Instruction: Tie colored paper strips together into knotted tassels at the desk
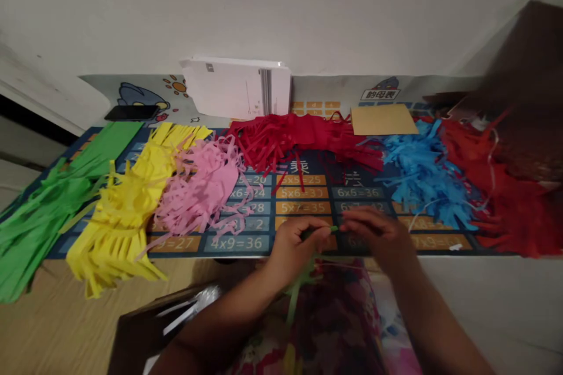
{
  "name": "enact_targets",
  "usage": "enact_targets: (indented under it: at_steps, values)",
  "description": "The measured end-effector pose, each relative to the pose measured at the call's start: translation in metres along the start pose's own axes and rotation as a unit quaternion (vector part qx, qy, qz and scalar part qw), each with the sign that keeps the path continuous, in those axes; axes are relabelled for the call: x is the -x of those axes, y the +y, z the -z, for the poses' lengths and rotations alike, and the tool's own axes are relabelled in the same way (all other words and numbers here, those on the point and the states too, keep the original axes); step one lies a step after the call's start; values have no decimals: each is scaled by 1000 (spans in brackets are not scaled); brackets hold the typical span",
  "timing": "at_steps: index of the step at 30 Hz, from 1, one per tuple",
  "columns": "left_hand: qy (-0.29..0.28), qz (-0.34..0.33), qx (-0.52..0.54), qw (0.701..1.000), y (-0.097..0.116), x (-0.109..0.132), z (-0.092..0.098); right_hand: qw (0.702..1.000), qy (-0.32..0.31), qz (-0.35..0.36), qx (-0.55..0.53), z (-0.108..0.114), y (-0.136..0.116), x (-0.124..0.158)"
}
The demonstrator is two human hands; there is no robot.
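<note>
At the near edge of the table, my left hand is closed in a pinch. A small green twisted paper tip sticks out from its fingers, and light green paper strips hang beneath it over my lap. My right hand is just to the right of that tip, its thumb and fingers pressed together. Whether it grips a thread or a bit of paper is too small and blurred to tell. Beyond my hands lies pink fringed paper on the left and red fringed paper at the back.
Green fringed paper and yellow fringed paper overhang the table's left part. Blue fringed paper and more red fringed paper lie right. A white box leans on the wall, near a phone and a yellow card.
</note>
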State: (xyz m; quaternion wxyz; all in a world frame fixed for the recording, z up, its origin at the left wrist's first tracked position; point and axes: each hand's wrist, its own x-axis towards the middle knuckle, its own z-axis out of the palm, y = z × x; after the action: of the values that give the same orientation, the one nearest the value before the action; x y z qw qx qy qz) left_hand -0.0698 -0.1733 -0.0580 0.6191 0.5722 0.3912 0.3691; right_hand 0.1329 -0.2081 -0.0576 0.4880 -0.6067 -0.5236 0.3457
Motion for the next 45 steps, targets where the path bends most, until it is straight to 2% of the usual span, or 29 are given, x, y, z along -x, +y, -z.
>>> enact_targets:
  at_steps: [3, 6, 10, 12, 15, 18, 24, 27, 29, 33, 37, 41, 45]
  values:
    - [3, -30, -47, 998, 2, 2, 1, 993, 3, -54, -102, -31, 4, 25]
    - [11, -78, -130, 988, 4, 4, 4, 989, 15, -73, -131, -38, 7, 32]
    - [-20, -165, -220, 961, 5, 3, 11, 997, 34, -51, -52, -32, 6, 35]
    - [-44, -205, -269, 940, 5, 3, 13, 999, 41, -17, 17, -29, 2, 35]
    - [-71, -242, -330, 909, 4, 3, 15, 994, 14, 44, 98, -25, -6, 34]
    - [-97, -237, -329, 909, 5, 3, 17, 991, -11, 65, 120, -22, -9, 34]
    - [-171, -129, -252, 944, 13, 2, 25, 995, -63, 32, 68, -19, -6, 37]
    - [-162, -125, -226, 952, 15, 1, 26, 999, -51, 9, 11, -19, -7, 37]
    - [-154, -148, -229, 950, 14, 0, 24, 1000, -29, 2, 12, -19, -8, 37]
    - [-124, -246, -250, 928, 11, -1, 23, 996, -8, 62, 67, -19, -10, 39]
    - [-77, -304, -253, 915, 9, 0, 25, 990, 16, 98, 99, -20, -8, 45]
    - [-63, -379, -245, 890, 6, 2, 24, 985, 31, 129, 110, -21, -9, 48]
    - [-57, -391, -256, 882, 3, 3, 22, 979, 29, 147, 138, -20, -13, 50]
